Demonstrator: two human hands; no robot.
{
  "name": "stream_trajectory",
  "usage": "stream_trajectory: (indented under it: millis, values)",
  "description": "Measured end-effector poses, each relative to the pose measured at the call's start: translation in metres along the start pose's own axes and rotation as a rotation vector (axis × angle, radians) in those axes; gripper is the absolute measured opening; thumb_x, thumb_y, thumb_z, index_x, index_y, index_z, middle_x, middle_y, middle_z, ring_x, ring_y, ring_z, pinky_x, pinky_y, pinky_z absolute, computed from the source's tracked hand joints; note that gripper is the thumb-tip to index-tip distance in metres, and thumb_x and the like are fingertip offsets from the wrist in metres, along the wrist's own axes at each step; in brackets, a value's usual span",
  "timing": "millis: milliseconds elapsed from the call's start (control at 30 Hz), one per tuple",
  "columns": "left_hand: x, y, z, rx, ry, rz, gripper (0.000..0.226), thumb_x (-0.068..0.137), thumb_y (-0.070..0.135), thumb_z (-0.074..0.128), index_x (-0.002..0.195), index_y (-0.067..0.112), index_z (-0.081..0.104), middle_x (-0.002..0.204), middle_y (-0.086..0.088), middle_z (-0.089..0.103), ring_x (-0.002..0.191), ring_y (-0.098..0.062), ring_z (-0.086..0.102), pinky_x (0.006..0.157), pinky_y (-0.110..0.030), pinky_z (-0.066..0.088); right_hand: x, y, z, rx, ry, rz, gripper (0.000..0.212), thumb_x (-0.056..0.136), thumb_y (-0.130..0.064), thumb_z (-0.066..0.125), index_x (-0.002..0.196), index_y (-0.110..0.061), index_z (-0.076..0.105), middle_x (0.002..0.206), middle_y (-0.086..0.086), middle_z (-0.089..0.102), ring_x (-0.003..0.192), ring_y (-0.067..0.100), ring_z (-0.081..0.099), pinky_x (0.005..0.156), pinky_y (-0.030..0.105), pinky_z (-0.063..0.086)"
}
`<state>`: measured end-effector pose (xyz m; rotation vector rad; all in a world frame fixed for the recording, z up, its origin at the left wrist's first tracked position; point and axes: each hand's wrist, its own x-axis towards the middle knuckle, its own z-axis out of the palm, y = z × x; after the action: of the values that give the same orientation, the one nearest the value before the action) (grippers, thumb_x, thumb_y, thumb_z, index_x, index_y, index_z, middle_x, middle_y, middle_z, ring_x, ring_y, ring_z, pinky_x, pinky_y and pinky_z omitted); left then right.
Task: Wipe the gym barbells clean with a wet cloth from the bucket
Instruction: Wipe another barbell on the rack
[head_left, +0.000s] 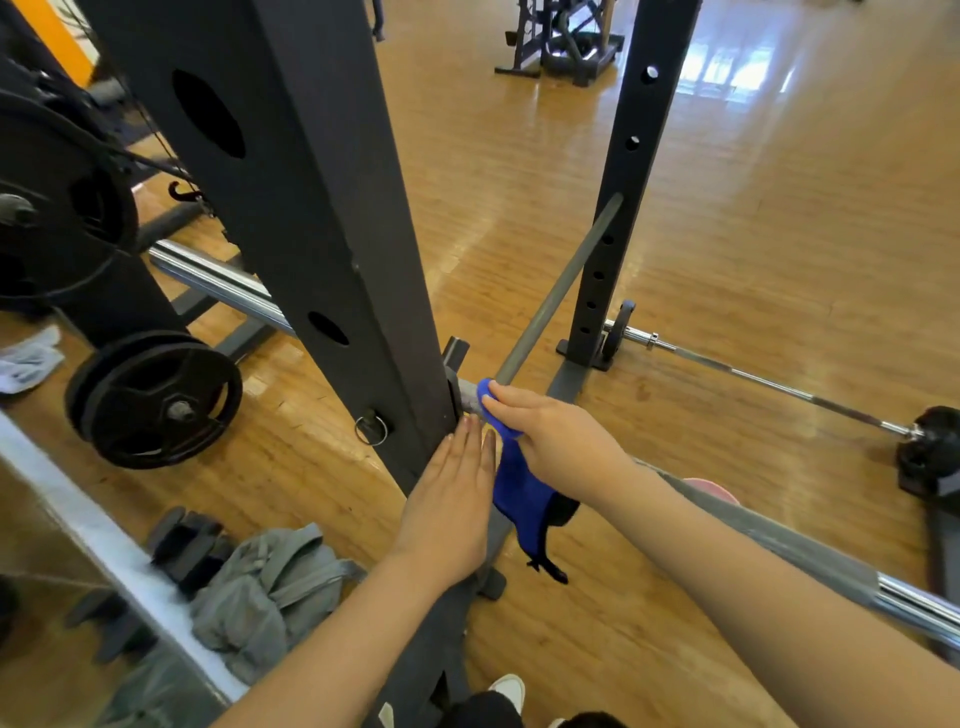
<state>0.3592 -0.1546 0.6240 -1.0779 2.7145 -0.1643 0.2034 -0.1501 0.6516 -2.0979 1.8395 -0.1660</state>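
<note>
A: Where is the cloth (514, 483)?

B: On the bar (558, 291), just right of the post (311, 234). The right hand (558, 441) grips it round the bar, and its loose end hangs below.

A: And the left hand (449, 499)?

B: It lies flat with straight fingers against the post, holding nothing, just left of the cloth.

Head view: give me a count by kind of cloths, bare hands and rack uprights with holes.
Blue cloth: 1
Hands: 2, left hand, right hand
Rack uprights: 2, near upright, far upright
Total: 5
</note>
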Motion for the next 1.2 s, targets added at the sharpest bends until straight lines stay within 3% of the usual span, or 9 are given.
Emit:
stream_trajectory:
  millis: [167, 333, 500, 633, 767, 1033, 1100, 1200]
  values:
    - [0.0, 0.0, 0.002, 0.026, 0.001, 0.022, 0.076, 0.096, 0.026, 0.031, 0.13, -0.004, -0.029, 0.153, -0.025, -0.019, 0.143, -0.034, -0.017, 0.105, -0.038, -0.023, 0.012, -0.007, -0.007, 0.091, -0.032, 0.036, 0.063, 0.095, -0.004, 0.037, 0.152, -0.021, 0.016, 0.158, -0.007, 0.018, 0.14, 0.015, 0.028, 0.11, 0.029, 0.031]
    - [0.002, -0.001, 0.005, 0.057, -0.023, 0.029, 0.078, 0.096, 0.028, 0.034, 0.14, -0.006, -0.021, 0.155, -0.024, -0.011, 0.144, -0.033, -0.011, 0.102, -0.038, -0.027, 0.046, -0.017, -0.011, 0.201, -0.102, -0.033, 0.063, 0.091, -0.002, 0.039, 0.149, -0.023, 0.028, 0.156, -0.01, 0.024, 0.134, 0.017, 0.038, 0.093, 0.021, 0.035]
    - [0.003, -0.002, 0.008, 0.046, -0.006, 0.016, 0.074, 0.097, 0.023, 0.03, 0.131, -0.001, -0.031, 0.153, -0.022, -0.021, 0.143, -0.031, -0.019, 0.102, -0.037, -0.025, 0.009, 0.0, -0.012, 0.182, -0.089, 0.04, 0.06, 0.096, -0.005, 0.036, 0.151, -0.026, 0.023, 0.156, -0.012, 0.022, 0.139, 0.013, 0.029, 0.11, 0.026, 0.027]
    - [0.002, -0.003, 0.01, 0.031, 0.008, 0.012, 0.077, 0.098, 0.023, 0.032, 0.132, -0.001, -0.032, 0.15, -0.021, -0.028, 0.143, -0.031, -0.019, 0.101, -0.037, -0.027, -0.032, 0.008, -0.006, 0.111, -0.057, 0.082, 0.06, 0.099, -0.006, 0.033, 0.152, -0.027, 0.015, 0.157, -0.015, 0.013, 0.143, 0.006, 0.014, 0.111, 0.021, 0.019]
    - [0.001, -0.004, 0.011, 0.062, 0.011, 0.021, 0.078, 0.099, 0.025, 0.033, 0.13, -0.002, -0.033, 0.15, -0.021, -0.027, 0.142, -0.032, -0.02, 0.101, -0.037, -0.027, -0.026, -0.003, -0.002, -0.035, -0.068, 0.068, 0.065, 0.098, -0.006, 0.036, 0.153, -0.02, 0.003, 0.16, -0.007, 0.0, 0.146, 0.01, -0.001, 0.115, 0.024, 0.008]
    - [0.0, -0.006, 0.01, 0.067, 0.036, 0.04, 0.072, 0.099, 0.022, 0.031, 0.132, -0.002, -0.029, 0.153, -0.022, -0.019, 0.143, -0.03, -0.017, 0.102, -0.037, -0.026, -0.009, -0.012, 0.003, -0.148, -0.023, 0.015, 0.069, 0.095, -0.006, 0.042, 0.152, -0.021, 0.008, 0.16, -0.005, 0.001, 0.146, 0.014, 0.001, 0.116, 0.03, 0.011]
    - [0.0, -0.007, 0.011, 0.041, 0.048, 0.038, 0.073, 0.099, 0.019, 0.031, 0.133, -0.002, -0.029, 0.152, -0.022, -0.023, 0.143, -0.03, -0.017, 0.104, -0.037, -0.023, -0.031, -0.002, 0.013, -0.131, 0.052, 0.079, 0.072, 0.091, -0.004, 0.049, 0.152, -0.021, 0.015, 0.159, -0.005, 0.009, 0.146, 0.015, 0.01, 0.116, 0.032, 0.014]
    - [-0.002, -0.004, 0.011, -0.003, 0.057, 0.024, 0.077, 0.098, 0.022, 0.034, 0.131, -0.002, -0.032, 0.152, -0.022, -0.023, 0.143, -0.031, -0.018, 0.103, -0.036, -0.024, -0.061, 0.013, 0.03, -0.122, 0.308, 0.172, 0.076, 0.065, 0.0, 0.08, 0.135, -0.011, 0.052, 0.136, 0.005, 0.054, 0.121, 0.023, 0.056, 0.097, 0.038, 0.046]
